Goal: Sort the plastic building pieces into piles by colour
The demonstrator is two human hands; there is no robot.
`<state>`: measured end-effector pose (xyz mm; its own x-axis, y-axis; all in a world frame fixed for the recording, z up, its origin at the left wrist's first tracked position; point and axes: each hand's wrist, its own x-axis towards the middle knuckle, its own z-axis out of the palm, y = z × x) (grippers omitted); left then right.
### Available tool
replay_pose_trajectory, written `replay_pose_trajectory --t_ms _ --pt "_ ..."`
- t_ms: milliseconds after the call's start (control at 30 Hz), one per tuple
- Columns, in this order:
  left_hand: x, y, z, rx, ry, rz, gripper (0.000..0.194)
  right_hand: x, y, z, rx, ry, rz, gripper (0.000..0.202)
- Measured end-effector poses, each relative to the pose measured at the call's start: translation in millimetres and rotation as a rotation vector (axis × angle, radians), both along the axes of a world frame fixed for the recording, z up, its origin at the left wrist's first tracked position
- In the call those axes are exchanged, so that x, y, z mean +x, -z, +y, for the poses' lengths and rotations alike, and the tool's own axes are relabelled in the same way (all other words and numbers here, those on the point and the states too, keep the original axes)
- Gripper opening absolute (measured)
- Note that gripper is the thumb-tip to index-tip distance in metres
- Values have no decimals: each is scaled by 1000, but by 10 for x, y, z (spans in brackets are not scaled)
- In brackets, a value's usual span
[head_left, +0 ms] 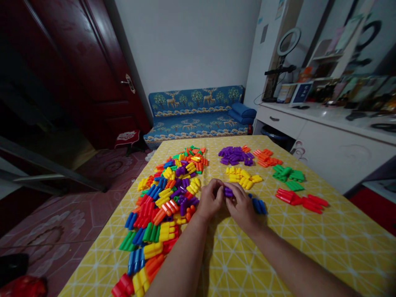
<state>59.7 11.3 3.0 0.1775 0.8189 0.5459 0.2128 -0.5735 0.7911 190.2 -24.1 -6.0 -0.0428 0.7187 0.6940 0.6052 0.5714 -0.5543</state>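
Between my two hands, above the middle of the table, is a purple plastic building piece (228, 192). My left hand (212, 199) grips its left side with bent fingers. The fingers of my right hand (241, 205) are closed on its right side. Blue pieces (258, 206) lie just beyond my right hand, partly hidden by it. A yellow group (244, 177) sits behind my hands, with a purple group (235, 155) farther back. To the left of my left hand spreads a large mixed-colour heap of pieces (163, 194).
Orange (267, 158), green (288, 175) and red (301, 200) groups lie along the right side of the yellow patterned tablecloth (278, 255). A blue sofa (198, 111) stands beyond the table. At right is a white dresser (334, 132); at left, a dark red door (93, 74).
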Motion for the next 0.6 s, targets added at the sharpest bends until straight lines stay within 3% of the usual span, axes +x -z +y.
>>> replay_pose_trajectory --t_ms 133,233,333,433,600 --pt "-33 12 0 8 -91 140 18 19 -22 -8 0 -9 -19 35" --pt "-100 -19 6 51 -308 296 23 53 -130 -13 14 -20 -30 20" --pt "-151 -67 12 78 -550 437 24 176 -271 100 29 71 28 14" --pt "-148 -90 1 9 -649 595 25 403 -368 419 -67 169 57 12" --pt "-110 -64 -10 -122 -636 790 27 776 -434 1129 -354 243 29 8"
